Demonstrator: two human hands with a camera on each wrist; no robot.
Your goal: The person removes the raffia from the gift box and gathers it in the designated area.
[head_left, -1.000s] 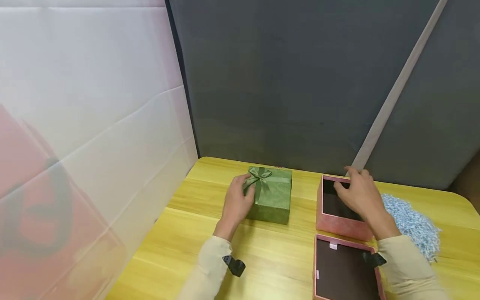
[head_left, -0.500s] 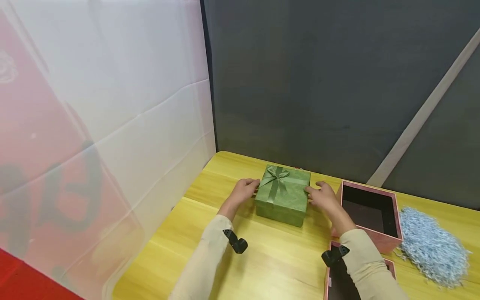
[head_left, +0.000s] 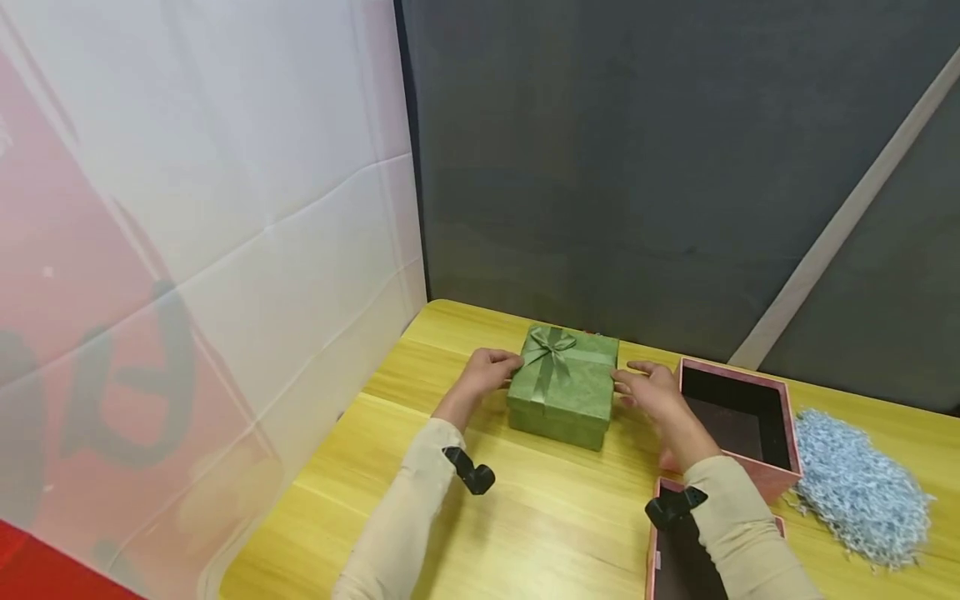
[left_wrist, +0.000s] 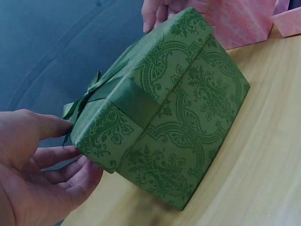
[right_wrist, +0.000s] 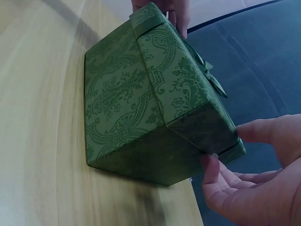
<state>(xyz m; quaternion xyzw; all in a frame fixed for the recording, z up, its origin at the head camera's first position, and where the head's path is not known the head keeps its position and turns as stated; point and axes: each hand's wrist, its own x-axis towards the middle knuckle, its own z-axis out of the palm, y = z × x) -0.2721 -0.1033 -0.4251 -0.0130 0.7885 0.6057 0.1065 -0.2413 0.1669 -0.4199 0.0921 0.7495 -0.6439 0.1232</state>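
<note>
A green patterned gift box [head_left: 564,392] with a ribbon bow [head_left: 551,342] stands on the yellow table [head_left: 540,517]. My left hand [head_left: 501,367] holds the lid's left edge. In the left wrist view its thumb [left_wrist: 44,127] lies by the bow and its fingers [left_wrist: 70,162] curl under the lid's rim. My right hand [head_left: 633,385] holds the lid's right edge. In the right wrist view its thumb [right_wrist: 263,129] is above the rim and its fingers [right_wrist: 214,174] are below it. The box [right_wrist: 141,99] rests on the table.
An open pink box [head_left: 738,417] with a dark inside stands just right of my right hand. Its pink lid [head_left: 675,558] lies upturned at the front. Blue shredded paper [head_left: 858,487] is heaped at the far right. A white sheet [head_left: 225,250] stands at the left and a grey wall [head_left: 637,167] behind.
My right hand has left the pink box and come to the green box's right side. The left hand has stayed at the box's left edge, now gripping the lid.
</note>
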